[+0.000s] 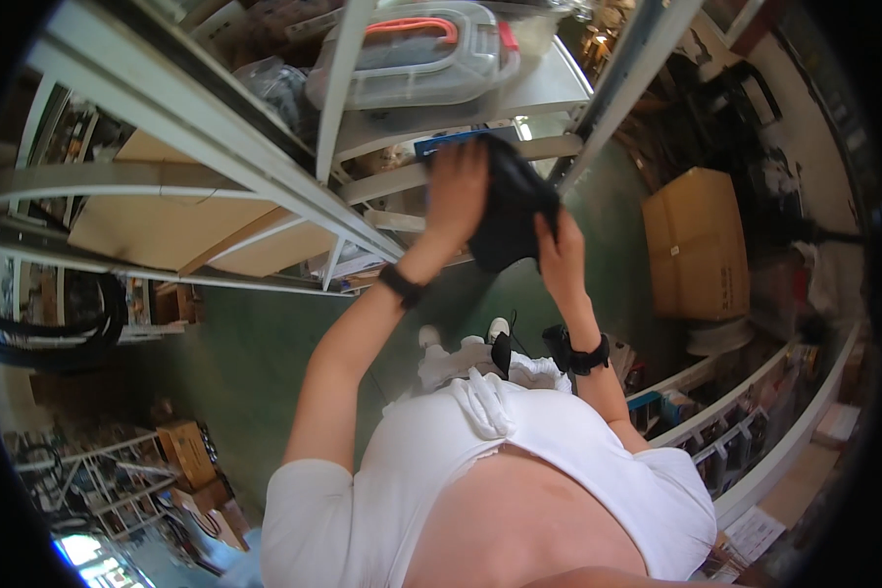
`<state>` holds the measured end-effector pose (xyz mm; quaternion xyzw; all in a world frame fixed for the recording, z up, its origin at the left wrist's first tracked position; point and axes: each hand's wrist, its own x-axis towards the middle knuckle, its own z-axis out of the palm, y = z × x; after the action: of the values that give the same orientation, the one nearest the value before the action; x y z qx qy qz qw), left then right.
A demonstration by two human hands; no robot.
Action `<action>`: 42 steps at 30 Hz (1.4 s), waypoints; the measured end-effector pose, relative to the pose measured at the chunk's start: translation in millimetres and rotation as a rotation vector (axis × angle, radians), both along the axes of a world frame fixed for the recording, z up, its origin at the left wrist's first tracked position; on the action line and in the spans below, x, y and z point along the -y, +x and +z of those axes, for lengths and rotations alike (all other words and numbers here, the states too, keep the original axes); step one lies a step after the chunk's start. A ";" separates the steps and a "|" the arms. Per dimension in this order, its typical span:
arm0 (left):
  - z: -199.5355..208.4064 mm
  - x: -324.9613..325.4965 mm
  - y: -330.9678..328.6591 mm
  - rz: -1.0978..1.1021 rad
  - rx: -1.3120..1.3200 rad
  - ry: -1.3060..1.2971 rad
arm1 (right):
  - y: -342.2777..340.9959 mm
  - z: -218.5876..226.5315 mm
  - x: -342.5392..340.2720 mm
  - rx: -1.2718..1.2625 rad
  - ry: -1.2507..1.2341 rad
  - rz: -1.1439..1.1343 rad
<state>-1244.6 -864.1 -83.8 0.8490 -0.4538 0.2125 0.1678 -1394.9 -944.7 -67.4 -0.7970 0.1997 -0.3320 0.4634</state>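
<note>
A dark black item (pixel 510 216), blurred by motion and with rounded edges, is held up in front of the shelf; I cannot make out its kind. My left hand (pixel 458 191) is closed along its left side, the fingers smeared and partly over its top. At its lower right edge, my right hand (pixel 561 253) grips with the thumb on the near face; the other fingers are partly hidden behind. Just beyond is a blue box (pixel 451 142) on the shelf, partly covered by my left hand.
A clear plastic case (pixel 421 59) with an orange handle sits on the white shelf (pixel 549 93) ahead. White metal posts (pixel 333 98) stand at the left. A large cardboard box (pixel 696 245) is on the right, above the green floor (pixel 255 363). Coiled black hose (pixel 98 333) hangs far left.
</note>
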 end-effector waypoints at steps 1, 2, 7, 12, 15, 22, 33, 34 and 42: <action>1.2 15.7 -5.0 -0.034 0.052 -0.044 | -2.0 0.9 6.0 0.017 -0.035 -0.072; 1.1 30.5 -9.4 -0.073 0.103 -0.087 | -3.0 2.3 10.7 0.033 -0.070 -0.148; -9.4 52.3 -8.2 -0.108 0.138 -0.110 | 19.6 11.7 20.5 -0.046 -0.432 -0.148; 0.9 2.2 -5.3 -0.086 -0.205 -0.259 | 52.8 -1.1 9.1 -0.038 -0.721 -0.002; -5.8 -51.7 6.1 0.042 0.107 -0.034 | 69.1 3.4 -21.9 -0.004 -0.730 0.183; -1.4 -106.5 -1.3 0.246 0.126 -0.166 | 96.3 16.7 -75.1 0.090 -0.586 0.404; 9.4 -33.8 -29.6 0.081 -0.010 -0.282 | 43.0 -4.4 3.9 -0.035 -0.283 0.223; 14.4 -36.0 -33.5 0.038 -0.070 -0.337 | 37.8 -4.3 5.6 -0.034 -0.288 0.227; 16.6 -118.4 -66.3 0.161 -0.527 -0.519 | 31.7 34.7 -42.4 0.054 -0.308 0.308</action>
<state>-1311.0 -745.7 -67.2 0.8369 -0.2579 0.1073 0.4708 -1363.2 -902.3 -32.7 -0.8703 0.0102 -0.3051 0.3865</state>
